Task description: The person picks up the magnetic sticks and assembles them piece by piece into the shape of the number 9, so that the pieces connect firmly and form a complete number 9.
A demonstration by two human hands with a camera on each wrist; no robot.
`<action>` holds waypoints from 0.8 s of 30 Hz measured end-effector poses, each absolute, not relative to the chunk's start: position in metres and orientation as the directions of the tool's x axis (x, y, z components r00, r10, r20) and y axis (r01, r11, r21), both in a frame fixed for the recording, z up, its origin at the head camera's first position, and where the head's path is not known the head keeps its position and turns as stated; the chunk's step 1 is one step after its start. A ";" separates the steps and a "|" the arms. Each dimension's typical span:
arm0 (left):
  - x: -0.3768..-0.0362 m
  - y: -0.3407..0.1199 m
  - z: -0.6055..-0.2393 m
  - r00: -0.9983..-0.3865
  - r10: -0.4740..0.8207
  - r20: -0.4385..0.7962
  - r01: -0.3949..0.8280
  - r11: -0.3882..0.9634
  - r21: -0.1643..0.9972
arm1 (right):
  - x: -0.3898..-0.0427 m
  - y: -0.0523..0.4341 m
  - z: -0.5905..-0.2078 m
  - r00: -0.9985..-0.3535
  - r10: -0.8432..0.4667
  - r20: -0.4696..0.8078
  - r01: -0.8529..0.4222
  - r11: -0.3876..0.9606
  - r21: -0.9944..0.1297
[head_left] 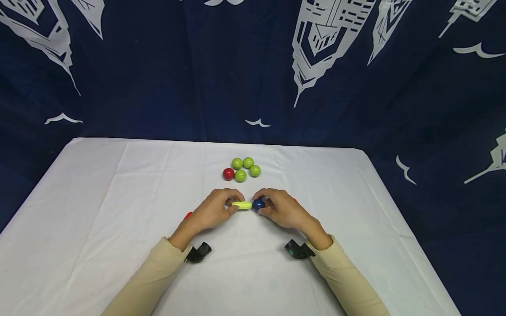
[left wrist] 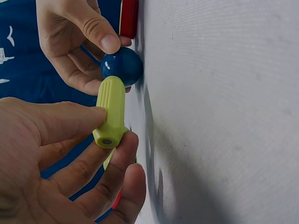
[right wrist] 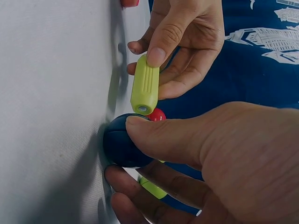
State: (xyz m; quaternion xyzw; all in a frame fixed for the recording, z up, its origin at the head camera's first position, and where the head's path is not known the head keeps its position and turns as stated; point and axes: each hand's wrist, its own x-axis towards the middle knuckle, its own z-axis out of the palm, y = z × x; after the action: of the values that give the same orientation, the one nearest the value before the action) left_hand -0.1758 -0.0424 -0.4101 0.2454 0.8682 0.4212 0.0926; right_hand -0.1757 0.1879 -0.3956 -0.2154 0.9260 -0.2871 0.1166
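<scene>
A red thing (head_left: 188,215) peeks out from behind the left hand (head_left: 213,210) in the head view — mostly hidden, perhaps a ball or a cap. In the right wrist view the right hand (right wrist: 219,163) covers much of the blue ball (right wrist: 122,141) — a green piece (right wrist: 152,187) shows only partly between its fingers.

Count, head view. Green balls: four, clustered on the table beyond the two grips, touching one another; first at (head_left: 237,163). Red ball (head_left: 228,174): one, touching the left edge of that cluster. Blue ball (head_left: 258,204): one, inside the right hand (head_left: 281,208) grip. Yellow-green ribbed stick (head_left: 241,205): one, pinched in the left hand (head_left: 215,210), its end at the blue ball. Hands: two. Black wrist mounts: two, one near each wrist, first at (head_left: 199,253). Other partly hidden red pieces beside the hands: number uncertain.
</scene>
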 end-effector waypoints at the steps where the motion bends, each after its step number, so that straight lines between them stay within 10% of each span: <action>1: -0.176 -0.042 -0.411 -0.863 0.504 0.046 0.348 0.526 0.776 | -0.175 0.188 -0.396 -0.880 -0.466 -0.094 -0.332 0.742 -0.582; 24: -0.174 -0.041 -0.413 -0.862 0.505 0.038 0.346 0.533 0.772 | -0.175 0.189 -0.396 -0.850 -0.525 -0.041 -0.409 0.708 -0.575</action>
State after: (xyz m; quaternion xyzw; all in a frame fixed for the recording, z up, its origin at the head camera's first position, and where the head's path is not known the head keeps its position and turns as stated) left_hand -0.1743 -0.0407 -0.4131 0.2444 0.8704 0.4167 0.0951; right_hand -0.1748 0.1894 -0.3956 -0.2543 0.9185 -0.2852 0.1014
